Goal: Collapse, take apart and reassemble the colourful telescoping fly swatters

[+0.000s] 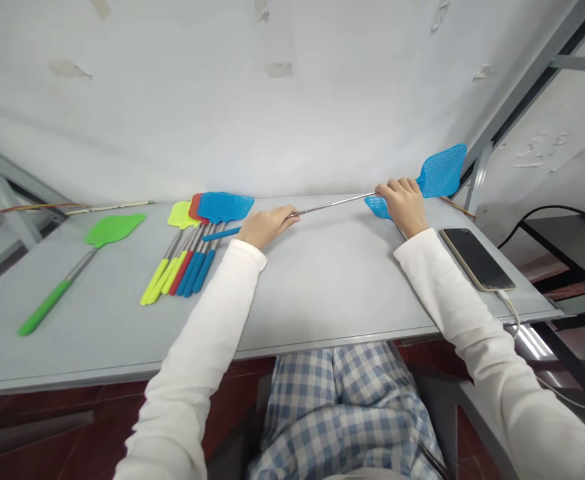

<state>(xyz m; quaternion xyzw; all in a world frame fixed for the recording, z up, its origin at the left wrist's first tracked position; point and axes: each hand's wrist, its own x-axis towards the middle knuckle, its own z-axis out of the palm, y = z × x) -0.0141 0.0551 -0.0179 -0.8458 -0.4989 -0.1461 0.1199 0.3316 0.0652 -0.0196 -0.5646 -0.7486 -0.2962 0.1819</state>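
A blue fly swatter [442, 172] with a stretched-out metal shaft is held level above the table between my two hands. My left hand [267, 227] is closed around the handle end, with the blue grip sticking out to its left. Near the swatter's head, my right hand [403, 203] is closed around the shaft. Another blue swatter head [377, 207] shows on the table behind my right hand, its handle mostly hidden under that arm. To the left lie several swatters in a row: yellow ones [155, 281], a red one [181, 272] and blue ones [203, 272].
A green fly swatter [115, 229] lies apart at the far left of the grey table [322, 293]. A phone [477, 259] with a white cable [511, 307] plugged in rests at the right. A white wall [292, 120] rises behind, with metal frame posts [527, 93] at the sides.
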